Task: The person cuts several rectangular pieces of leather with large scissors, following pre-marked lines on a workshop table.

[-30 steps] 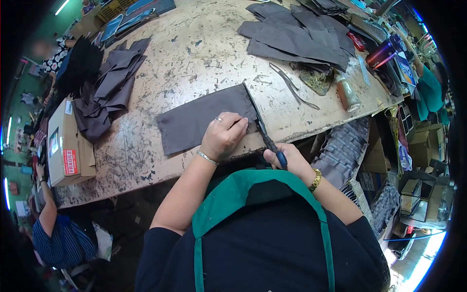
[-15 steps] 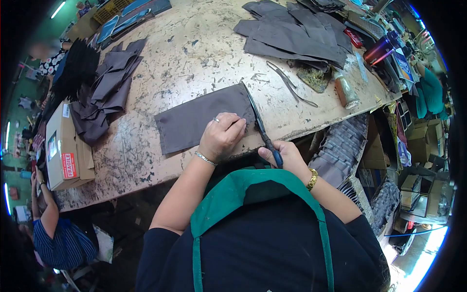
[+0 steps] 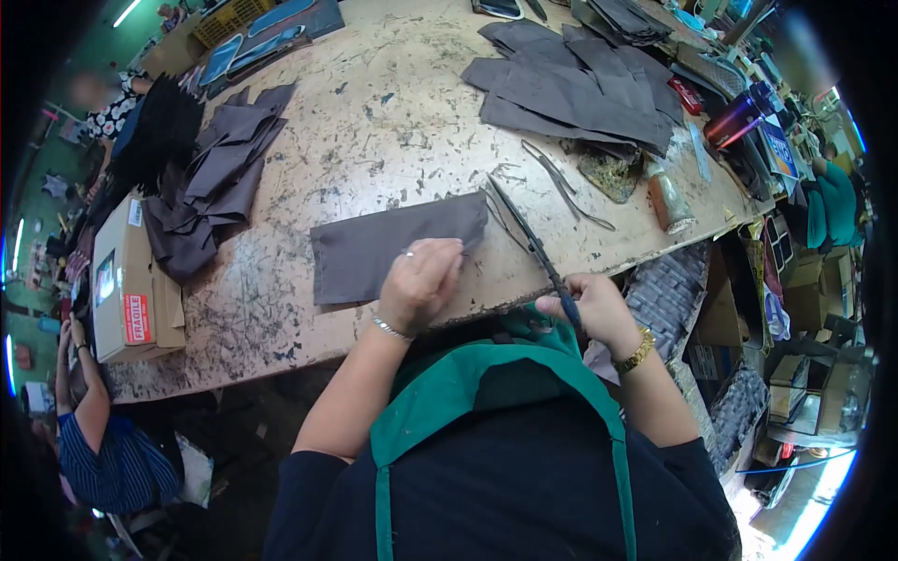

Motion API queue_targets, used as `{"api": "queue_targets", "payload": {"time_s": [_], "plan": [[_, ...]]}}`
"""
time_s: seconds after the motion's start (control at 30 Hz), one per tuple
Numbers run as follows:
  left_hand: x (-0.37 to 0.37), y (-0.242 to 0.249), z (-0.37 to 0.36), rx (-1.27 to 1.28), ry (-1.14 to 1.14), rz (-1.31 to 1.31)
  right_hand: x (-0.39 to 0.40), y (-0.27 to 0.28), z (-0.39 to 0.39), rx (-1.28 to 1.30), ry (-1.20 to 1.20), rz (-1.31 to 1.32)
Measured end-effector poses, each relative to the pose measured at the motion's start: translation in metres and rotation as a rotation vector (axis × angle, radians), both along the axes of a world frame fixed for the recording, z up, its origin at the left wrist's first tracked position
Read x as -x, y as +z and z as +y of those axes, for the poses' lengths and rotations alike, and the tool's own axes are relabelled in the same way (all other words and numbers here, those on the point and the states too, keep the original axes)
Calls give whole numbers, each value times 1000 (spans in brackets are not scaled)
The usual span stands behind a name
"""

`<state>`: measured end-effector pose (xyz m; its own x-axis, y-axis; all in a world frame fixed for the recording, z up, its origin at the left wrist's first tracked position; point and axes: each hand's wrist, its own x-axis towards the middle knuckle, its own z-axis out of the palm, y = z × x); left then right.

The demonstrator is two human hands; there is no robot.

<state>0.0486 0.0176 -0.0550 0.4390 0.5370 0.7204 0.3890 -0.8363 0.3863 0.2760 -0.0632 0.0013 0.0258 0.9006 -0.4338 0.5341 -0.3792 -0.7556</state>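
Note:
A flat, dark brown-grey piece of fabric (image 3: 360,248) lies near the table's front edge. My left hand (image 3: 423,285) is closed on its right end, fingers bunched at the edge, a ring and a bracelet showing. Long black scissors (image 3: 535,245) are in my right hand (image 3: 599,313), which wears a gold-coloured watch. Their blades point away from me across the table, just right of the fabric and apart from it. Alongside the blades curves a thin dark strip (image 3: 505,222).
Loose fabric pieces are heaped at the back right (image 3: 571,89) and left (image 3: 220,173). A cardboard box (image 3: 168,299) stands at the left edge. Thin straps (image 3: 566,192), a jar (image 3: 669,201) and a purple bottle (image 3: 739,117) sit to the right. Another person (image 3: 117,458) is at lower left.
The scissors have swung right, away from the fabric's edge, with my right hand moving right and slightly down. The fabric appears narrower from far to near edge, its far edge lower.

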Motion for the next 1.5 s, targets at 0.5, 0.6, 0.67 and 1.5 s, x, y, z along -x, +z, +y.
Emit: {"api": "queue_targets", "payload": {"time_s": [0.5, 0.6, 0.67, 1.5], "plan": [[30, 100, -38, -206, 173, 295, 59, 46, 58, -867, 437, 167], [58, 95, -17, -160, 412, 297, 3, 36, 135, -897, 193, -22], [96, 71, 18, -14, 461, 53, -63, 25, 192, -759, -6, 105], [289, 129, 172, 145, 881, -691, 51, -44, 60, -567, 407, -883]]}}
